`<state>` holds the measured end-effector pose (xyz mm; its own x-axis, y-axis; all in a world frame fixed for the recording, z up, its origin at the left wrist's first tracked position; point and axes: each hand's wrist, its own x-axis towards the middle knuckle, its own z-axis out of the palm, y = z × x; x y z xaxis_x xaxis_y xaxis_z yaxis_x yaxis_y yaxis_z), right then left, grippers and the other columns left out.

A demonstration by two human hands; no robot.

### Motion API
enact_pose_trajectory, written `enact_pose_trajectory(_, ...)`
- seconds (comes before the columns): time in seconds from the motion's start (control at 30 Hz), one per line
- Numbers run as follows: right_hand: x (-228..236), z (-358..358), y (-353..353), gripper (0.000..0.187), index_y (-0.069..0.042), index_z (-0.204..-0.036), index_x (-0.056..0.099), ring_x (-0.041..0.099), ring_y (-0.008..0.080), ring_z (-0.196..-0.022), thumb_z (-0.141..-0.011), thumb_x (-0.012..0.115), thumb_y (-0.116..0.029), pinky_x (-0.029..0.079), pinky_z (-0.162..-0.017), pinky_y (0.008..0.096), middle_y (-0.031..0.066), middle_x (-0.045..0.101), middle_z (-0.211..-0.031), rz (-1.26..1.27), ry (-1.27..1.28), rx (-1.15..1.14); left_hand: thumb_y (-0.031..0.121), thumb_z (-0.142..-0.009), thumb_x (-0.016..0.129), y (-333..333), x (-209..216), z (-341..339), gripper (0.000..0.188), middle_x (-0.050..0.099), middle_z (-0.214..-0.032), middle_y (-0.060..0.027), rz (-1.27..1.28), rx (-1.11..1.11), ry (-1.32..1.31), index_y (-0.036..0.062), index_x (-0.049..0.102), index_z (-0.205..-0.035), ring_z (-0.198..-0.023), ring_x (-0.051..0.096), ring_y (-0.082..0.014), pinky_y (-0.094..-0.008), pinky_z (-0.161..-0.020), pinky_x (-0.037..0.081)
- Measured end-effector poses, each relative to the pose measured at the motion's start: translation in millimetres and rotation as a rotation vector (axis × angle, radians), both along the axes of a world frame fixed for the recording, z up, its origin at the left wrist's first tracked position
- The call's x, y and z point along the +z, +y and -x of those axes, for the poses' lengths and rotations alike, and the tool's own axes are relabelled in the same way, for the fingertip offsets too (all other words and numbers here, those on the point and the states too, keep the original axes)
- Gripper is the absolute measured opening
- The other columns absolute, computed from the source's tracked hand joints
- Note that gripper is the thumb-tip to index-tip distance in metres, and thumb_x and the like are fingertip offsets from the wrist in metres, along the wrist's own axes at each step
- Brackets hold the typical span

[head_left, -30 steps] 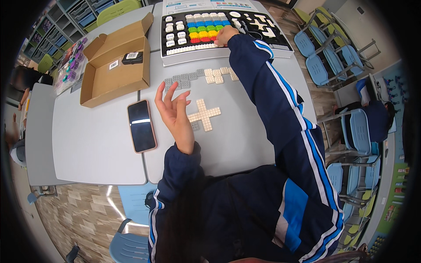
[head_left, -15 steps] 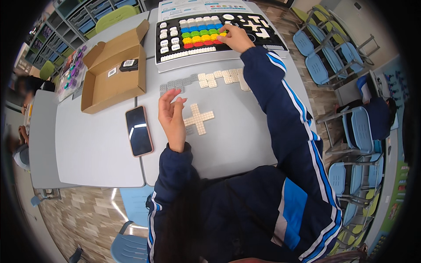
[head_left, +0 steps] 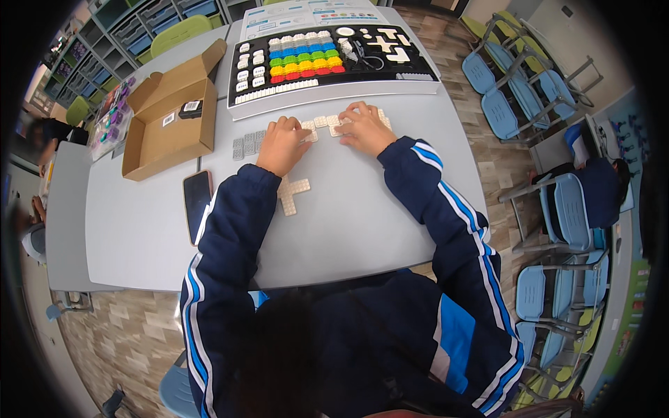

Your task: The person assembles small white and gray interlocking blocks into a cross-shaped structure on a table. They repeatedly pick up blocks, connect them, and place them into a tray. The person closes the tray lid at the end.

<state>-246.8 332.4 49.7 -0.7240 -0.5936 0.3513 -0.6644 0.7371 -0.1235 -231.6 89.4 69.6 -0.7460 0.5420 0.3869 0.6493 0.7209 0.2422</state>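
Note:
Both my hands are over a row of small cream studded building plates [head_left: 320, 122] lying on the table. My left hand [head_left: 280, 146] has its fingers curled, with thumb and fingertips at the plates in the row's left part. My right hand [head_left: 366, 131] pinches at plates farther right, its fingers partly hiding them. Left of my left hand lie several grey studded plates [head_left: 249, 144]. A cross-shaped cream studded piece [head_left: 290, 193] lies just below my left wrist, its upper part covered by the hand and sleeve.
Beyond the plates stands a black-lined kit tray [head_left: 334, 89] with rows of coloured blocks, white cubes and cables. An open cardboard box [head_left: 167, 143] and a phone [head_left: 197, 209] lie to the left. Stacked blue chairs [head_left: 498, 76] stand on the right.
My right hand has come back from the coloured blocks in the tray to the cream plates. My left hand has moved up from beside the cross-shaped piece to the same row.

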Motion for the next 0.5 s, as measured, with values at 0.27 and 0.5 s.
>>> enact_pose_trajectory(0.27,1.2,-9.4,-0.5,0.01,-0.012,-0.078,0.068,0.048,0.0197,-0.11,-0.072,0.072,-0.019,0.029,-0.098,0.0476,-0.0025,0.063,-0.092,0.049,-0.131,0.082,0.015,-0.072,0.074,6.1,-9.6,1.4,0.016,0.06,-0.097,-0.0041,-0.055,-0.185,0.046,0.0098,0.065,-0.084,-0.092,0.053,-0.0221,-0.0342,-0.082,0.039)
enact_pose_trajectory(0.5,15.6,19.1,-3.8,0.024,-0.012,-0.096,0.067,0.05,0.0219,-0.108,-0.073,0.071,-0.016,0.03,-0.097,0.0437,0.0009,0.066,-0.09,0.212,-0.143,0.038,0.017,-0.074,0.074,6.8,10.4,20.9,0.016,0.064,-0.087,-0.0035,-0.025,-0.14,-0.169,0.0105,0.064,-0.085,-0.084,0.055,-0.022,-0.0328,-0.082,0.034)
